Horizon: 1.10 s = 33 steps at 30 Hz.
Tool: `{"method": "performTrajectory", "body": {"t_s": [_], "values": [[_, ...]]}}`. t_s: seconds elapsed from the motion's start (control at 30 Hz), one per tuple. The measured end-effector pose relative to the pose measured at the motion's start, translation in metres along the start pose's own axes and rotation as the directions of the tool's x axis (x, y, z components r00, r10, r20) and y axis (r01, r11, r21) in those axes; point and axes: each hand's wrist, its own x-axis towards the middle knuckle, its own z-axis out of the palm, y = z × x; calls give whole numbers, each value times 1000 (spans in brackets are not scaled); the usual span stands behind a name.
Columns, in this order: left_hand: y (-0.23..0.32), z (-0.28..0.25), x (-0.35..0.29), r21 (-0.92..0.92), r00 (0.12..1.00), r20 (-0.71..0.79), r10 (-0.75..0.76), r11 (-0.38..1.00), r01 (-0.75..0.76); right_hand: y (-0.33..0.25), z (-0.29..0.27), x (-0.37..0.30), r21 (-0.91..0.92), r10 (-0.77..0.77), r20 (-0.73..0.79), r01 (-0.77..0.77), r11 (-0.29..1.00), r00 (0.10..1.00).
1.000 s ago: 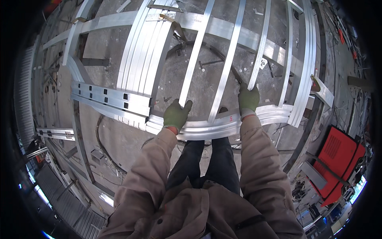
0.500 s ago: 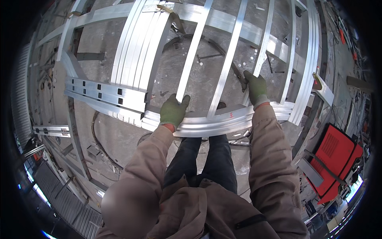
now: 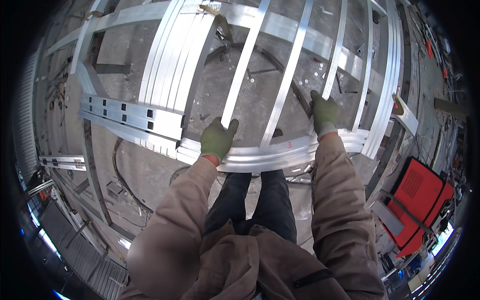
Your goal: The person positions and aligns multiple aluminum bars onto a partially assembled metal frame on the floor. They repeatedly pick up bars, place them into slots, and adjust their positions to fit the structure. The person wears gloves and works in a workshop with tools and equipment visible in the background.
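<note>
Both my hands wear green gloves and grip the near ends of long aluminium bars. My left hand [image 3: 217,139] is closed round the left bar [image 3: 245,62], with the thumb on its right side, just above the frame's near rail [image 3: 272,159]. Closed on the right bar [image 3: 336,57] is my right hand [image 3: 324,112], a little farther from the rail; its fingertips are partly hidden. Between them, a middle bar [image 3: 287,75] runs down to the rail untouched. Red marking shows on the rail to the right of that bar.
A broad ribbed aluminium panel [image 3: 172,65] lies to the left, above a rail with square holes [image 3: 125,112]. More frame members [image 3: 387,85] stand at the right. A red machine cover [image 3: 420,200] sits lower right. Cables and scraps lie on the concrete floor [image 3: 155,175].
My right hand and the near end of its bar have shifted slightly to the right and toward me. My left hand stays on its bar in nearly the same spot.
</note>
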Motion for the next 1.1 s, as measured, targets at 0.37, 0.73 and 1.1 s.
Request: {"method": "performTrajectory", "body": {"t_s": [0.37, 0.73, 1.1], "values": [[11, 1, -1, -56, 996, -80, -40, 998, 36, -1, 1, 0, 56, 1, -9, -1, 998, 1000], [1, 8, -2, -128, 990, -138, 42, 990, -60, -1, 5, -7, 138, 22, -35, -17, 990, 999], [-20, 22, 12, -171, 992, -100, 80, 981, -97, 37, 2, 29, -395, -246, -61, 203, 896, 967]]}}
